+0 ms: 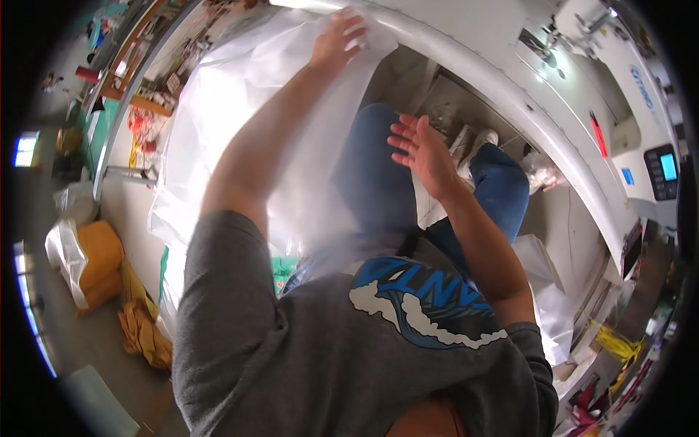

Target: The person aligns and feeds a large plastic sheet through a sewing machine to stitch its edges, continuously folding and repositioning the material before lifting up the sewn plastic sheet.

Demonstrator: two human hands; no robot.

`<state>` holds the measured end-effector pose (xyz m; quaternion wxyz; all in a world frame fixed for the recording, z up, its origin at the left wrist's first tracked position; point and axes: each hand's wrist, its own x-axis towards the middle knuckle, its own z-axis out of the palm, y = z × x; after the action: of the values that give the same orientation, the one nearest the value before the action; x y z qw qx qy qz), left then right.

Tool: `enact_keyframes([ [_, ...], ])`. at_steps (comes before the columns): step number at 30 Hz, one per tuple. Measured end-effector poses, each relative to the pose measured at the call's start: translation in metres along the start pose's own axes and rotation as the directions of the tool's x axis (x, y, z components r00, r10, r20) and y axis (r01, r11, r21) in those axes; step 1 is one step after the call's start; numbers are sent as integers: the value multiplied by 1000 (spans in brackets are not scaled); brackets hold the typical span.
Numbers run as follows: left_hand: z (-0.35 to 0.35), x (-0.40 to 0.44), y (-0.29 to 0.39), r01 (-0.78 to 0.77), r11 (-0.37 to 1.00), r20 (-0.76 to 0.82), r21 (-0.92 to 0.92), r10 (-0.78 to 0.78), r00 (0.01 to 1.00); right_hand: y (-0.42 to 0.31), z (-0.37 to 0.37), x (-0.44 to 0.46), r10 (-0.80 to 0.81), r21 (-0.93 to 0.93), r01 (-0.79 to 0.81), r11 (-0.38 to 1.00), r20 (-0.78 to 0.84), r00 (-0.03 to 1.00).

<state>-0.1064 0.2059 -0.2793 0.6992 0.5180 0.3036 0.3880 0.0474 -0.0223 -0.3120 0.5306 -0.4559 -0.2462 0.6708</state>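
A large translucent white plastic bag or sheet (240,95) spreads from the table edge down over my left thigh. My left hand (339,40) lies at its upper part, beside the table edge, fingers stretched and a little apart; motion blur softens them. Over my lap floats my right hand (429,156), palm partly turned up and fingers spread, touching nothing. Beneath it are my jeans (375,167).
The white table edge (502,95) curves in front of me. On it stands a white sewing machine (633,95) with a lit control panel (661,172) and a red-handled tool (598,135). An orange-brown sack (100,255) and crumpled brown material (144,335) lie at left; yellow strands (619,346) at right.
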Motion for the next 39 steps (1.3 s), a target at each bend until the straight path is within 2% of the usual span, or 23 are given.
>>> enact_keyframes([
  [1, 4, 7, -4, -81, 994, -193, -69, 67, 979, 1, 2, -15, -12, -9, 12, 1000, 69, 998],
  [2, 9, 8, -3, -83, 994, -181, -69, 69, 981, 1, 6, -29, -18, -23, 22, 1000, 144, 989],
  [4, 15, 3, -1, -294, 949, -576, 114, 304, 759, 4, 21, -52, 77, -94, -51, 994, 309, 948],
  [5, 10, 2, -1, -297, 948, -577, 115, 307, 757, 14, 22, -55, 26, -371, 157, 915, 444, 896],
  [6, 2, 1, 1, -309, 922, -646, 234, 385, 659, 28, 23, -61, 36, -605, 324, 727, 505, 862],
  [7, -7, 0, 3, -304, 886, -694, 351, 464, 550, 42, 24, -66, -9, -572, 376, 729, 541, 841],
  [10, -15, -20, 41, -220, 832, -653, 508, 539, 532, 49, 37, -69, -39, -562, 477, 676, 619, 785],
  [12, -25, -24, 60, -231, 755, -618, 614, 642, 453, 53, 49, -67, -23, -575, 530, 624, 664, 747],
  [14, -27, -38, 83, -77, 711, -567, 699, 617, 545, 66, 73, -62, -107, -637, 421, 645, 470, 876],
  [15, -39, -35, 84, -63, 558, -459, 828, 737, 497, 59, 84, -62, -37, -635, 241, 734, 317, 948],
  [16, -66, -27, 84, -87, 397, -313, 914, 824, 473, 52, 94, -49, 132, -516, -4, 856, 211, 969],
  [18, -64, -46, 111, -56, 317, -256, 947, 849, 463, 50, 112, -35, 46, -405, -10, 914, 79, 996],
  [20, -67, -68, 137, -52, 361, -288, 931, 816, 502, 51, 127, -23, -46, -394, 86, 915, 110, 993],
  [21, -64, -80, 148, -127, 400, -288, 908, 814, 505, 58, 130, -14, 52, -376, -4, 926, 118, 992],
  [22, -63, -90, 159, -127, 384, -283, 914, 831, 478, 52, 139, -12, 39, -384, 21, 923, 147, 988],
  [24, -54, -108, 175, -200, 313, -199, 928, 874, 444, 39, 154, -17, 184, -155, -186, 970, -29, 982],
  [26, -42, -127, 185, -212, 314, -193, 925, 872, 449, 43, 142, 10, 185, -79, -191, 978, -75, 980],
  [28, -33, -140, 187, -340, 306, -153, 889, 899, 410, 36, 126, 34, 125, 100, -112, 989, -126, 984],
  [32, -18, -157, 191, -383, 332, -170, 862, 901, 399, 67, 87, 69, 31, 15, -30, 999, -82, 996],
  [35, -17, -163, 199, -380, 370, -205, 848, 889, 409, 68, 87, 53, 127, -27, -131, 991, -98, 987],
  [37, -21, -173, 208, -373, 387, -223, 843, 883, 413, 55, 98, 33, 213, -33, -224, 974, -201, 956],
  [38, -28, -178, 219, -403, 381, -237, 832, 901, 362, 51, 99, 32, 211, -35, -222, 974, -199, 957],
  [39, -36, -182, 234, -435, 372, -250, 820, 917, 311, 47, 102, 31, 76, 30, -74, 997, -89, 993],
])
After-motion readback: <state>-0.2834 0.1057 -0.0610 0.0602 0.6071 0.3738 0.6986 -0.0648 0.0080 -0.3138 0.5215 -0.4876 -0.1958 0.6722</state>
